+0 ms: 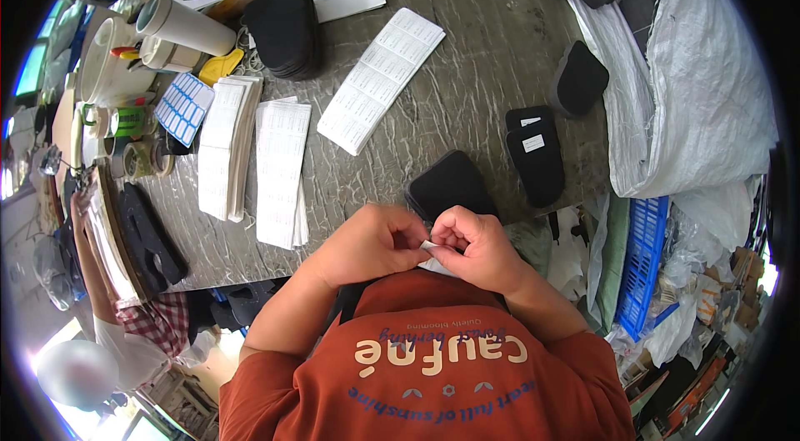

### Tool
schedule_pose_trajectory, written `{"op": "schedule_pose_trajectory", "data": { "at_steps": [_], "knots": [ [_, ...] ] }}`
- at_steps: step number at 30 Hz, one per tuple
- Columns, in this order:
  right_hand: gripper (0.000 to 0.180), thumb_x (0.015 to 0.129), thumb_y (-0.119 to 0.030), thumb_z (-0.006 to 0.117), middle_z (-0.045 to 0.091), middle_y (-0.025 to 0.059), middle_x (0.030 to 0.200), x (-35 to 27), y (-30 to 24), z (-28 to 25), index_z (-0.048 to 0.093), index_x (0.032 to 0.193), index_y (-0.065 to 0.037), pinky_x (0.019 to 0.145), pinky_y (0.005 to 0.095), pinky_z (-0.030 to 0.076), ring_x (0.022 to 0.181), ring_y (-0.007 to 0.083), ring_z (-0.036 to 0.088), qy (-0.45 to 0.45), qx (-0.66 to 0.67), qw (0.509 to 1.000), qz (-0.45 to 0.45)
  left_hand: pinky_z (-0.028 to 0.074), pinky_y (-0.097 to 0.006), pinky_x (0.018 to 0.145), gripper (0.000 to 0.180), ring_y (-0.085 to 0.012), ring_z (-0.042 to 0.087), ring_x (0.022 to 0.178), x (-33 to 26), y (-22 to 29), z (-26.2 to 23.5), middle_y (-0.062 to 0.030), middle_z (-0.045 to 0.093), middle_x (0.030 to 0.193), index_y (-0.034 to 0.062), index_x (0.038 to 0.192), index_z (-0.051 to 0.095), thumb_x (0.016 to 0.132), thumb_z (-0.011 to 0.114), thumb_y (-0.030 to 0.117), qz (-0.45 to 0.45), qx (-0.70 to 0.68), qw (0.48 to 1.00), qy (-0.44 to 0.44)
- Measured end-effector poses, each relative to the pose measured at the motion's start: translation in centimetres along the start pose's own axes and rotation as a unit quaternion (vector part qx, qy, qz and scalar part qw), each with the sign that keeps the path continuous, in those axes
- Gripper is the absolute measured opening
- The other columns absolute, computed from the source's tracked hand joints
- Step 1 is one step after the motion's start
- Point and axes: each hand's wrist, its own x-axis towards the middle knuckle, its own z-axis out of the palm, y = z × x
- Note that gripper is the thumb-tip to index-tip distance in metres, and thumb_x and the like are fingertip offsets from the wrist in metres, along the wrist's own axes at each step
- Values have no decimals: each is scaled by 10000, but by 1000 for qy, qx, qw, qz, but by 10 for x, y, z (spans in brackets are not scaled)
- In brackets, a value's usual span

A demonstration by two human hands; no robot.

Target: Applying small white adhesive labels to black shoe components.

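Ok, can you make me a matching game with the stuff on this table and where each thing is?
Things:
1. blue crate
2. small white label
3. white woven sack
4. stack of black insoles

Places:
A. between both hands' fingertips
B. far side of the table, near the paper rolls
C. below the table's right edge
D. on the table's right end

Pairs: 1-C, 2-A, 3-D, 4-B

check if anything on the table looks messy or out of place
Mostly orderly. One long label sheet stack lies diagonally, unlike the two upright stacks. Both hands, left hand and right hand, pinch a small white label.
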Motion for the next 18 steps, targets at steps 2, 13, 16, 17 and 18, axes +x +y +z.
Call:
{"op": "schedule_pose_trajectory", "data": {
  "at_steps": [2,13,16,17,18],
  "knots": [
    [212,795,38,684,601,24,731,-1,0,1,540,929,-41,615,243,489,647,78,565,8,-7,1000,0,484,-323,585,114,-218,629,667,-3,6,2,-86,624,713,30,815,671,724,735,52,73,157,985,20],
    [223,793,42,680,600,15,729,1,-5,2,525,934,-34,622,225,483,661,48,559,-6,32,999,40,510,-398,636,129,-333,626,721,-7,0,5,-151,644,788,7,816,638,767,667,123,148,308,939,48],
    [221,793,46,679,593,6,727,1,-4,3,522,927,-35,620,220,478,662,38,547,6,42,998,52,513,-370,639,112,-298,636,712,-10,5,6,-140,645,791,7,835,641,773,678,92,107,210,970,62],
    [220,793,47,679,590,2,727,1,-4,3,522,924,-34,618,222,477,662,35,543,8,49,997,50,513,-353,641,99,-274,642,707,-12,7,7,-132,644,790,6,840,643,778,680,74,71,145,984,81],
    [219,793,48,679,587,-2,727,1,-3,3,521,922,-33,615,224,476,662,33,538,9,56,997,49,513,-353,641,99,-274,642,707,-12,5,7,-132,644,790,6,840,643,778,680,74,70,145,984,81]
  ]
}}
